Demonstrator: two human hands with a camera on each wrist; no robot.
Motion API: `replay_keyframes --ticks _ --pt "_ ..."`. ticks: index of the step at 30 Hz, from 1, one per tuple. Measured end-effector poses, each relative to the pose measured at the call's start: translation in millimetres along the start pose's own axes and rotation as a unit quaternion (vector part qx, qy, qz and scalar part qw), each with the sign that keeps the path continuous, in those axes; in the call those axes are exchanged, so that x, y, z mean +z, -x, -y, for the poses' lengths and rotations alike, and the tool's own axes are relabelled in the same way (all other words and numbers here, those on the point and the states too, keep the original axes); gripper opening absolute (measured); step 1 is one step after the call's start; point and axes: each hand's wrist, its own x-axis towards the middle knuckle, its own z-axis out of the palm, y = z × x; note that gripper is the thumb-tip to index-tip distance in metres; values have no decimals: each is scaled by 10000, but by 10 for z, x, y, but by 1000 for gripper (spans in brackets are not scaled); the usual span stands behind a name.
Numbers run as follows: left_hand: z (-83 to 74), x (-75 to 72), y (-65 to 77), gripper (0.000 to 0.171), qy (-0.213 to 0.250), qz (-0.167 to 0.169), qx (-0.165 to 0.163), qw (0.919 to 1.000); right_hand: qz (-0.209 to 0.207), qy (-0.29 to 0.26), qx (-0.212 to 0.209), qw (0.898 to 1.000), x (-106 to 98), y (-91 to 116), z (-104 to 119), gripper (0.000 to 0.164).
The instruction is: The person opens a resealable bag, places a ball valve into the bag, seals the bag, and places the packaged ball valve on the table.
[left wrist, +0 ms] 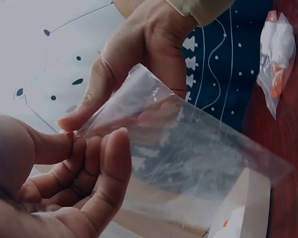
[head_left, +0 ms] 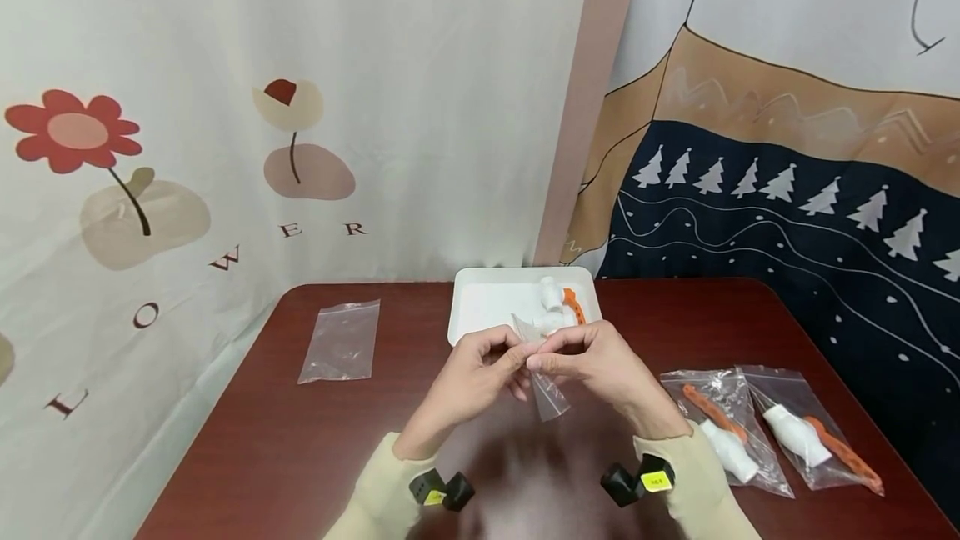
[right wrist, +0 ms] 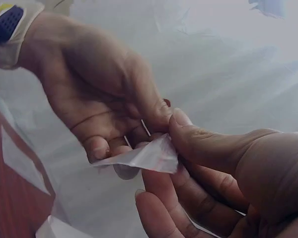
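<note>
Both hands meet over the table at the near edge of the white tray. Between them is a clear zip bag (left wrist: pixel 188 144), its plastic hanging flat with no contents visible. My left hand (head_left: pixel 480 369) pinches the bag's edge between thumb and fingers. Thumb to thumb with it, my right hand (head_left: pixel 596 363) pinches the same edge. In the right wrist view a corner of the bag (right wrist: pixel 156 156) sticks out from between the fingertips. Behind the hands, the white tray (head_left: pixel 491 294) holds white bottle-like pieces (head_left: pixel 551 294) and an orange strip (head_left: pixel 573 305), partly hidden by the hands.
A flat clear zip bag (head_left: pixel 341 342) lies on the dark red table (head_left: pixel 247 440) at left. At right lie two filled clear bags, the nearer-in bag (head_left: pixel 765 457) and the outer bag (head_left: pixel 780 386), each with a white piece and an orange strip. A printed curtain (head_left: pixel 420 107) hangs behind.
</note>
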Motion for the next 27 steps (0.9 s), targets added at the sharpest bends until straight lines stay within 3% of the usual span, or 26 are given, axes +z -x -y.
replay_keyframes --ticks 6,9,14,18,23,27 --pt "16 -54 -14 27 421 196 93 9989 151 -138 22 9998 -21 -7 5 28" --pt "8 -70 -11 26 497 243 23 9985 126 -43 -178 9998 -10 -15 8 26" --pt "4 -47 -29 24 228 196 -306 9991 -169 449 -728 9962 41 7 25 20" --pt "17 -21 -31 26 25 128 -438 9990 -324 666 -939 9928 72 18 22 18" --pt "25 -9 -14 25 134 69 -144 9998 -9 582 -1056 9927 92 7 13 18" --pt "29 -9 -15 26 440 221 36 9988 391 359 -1188 9915 95 -12 -4 16"
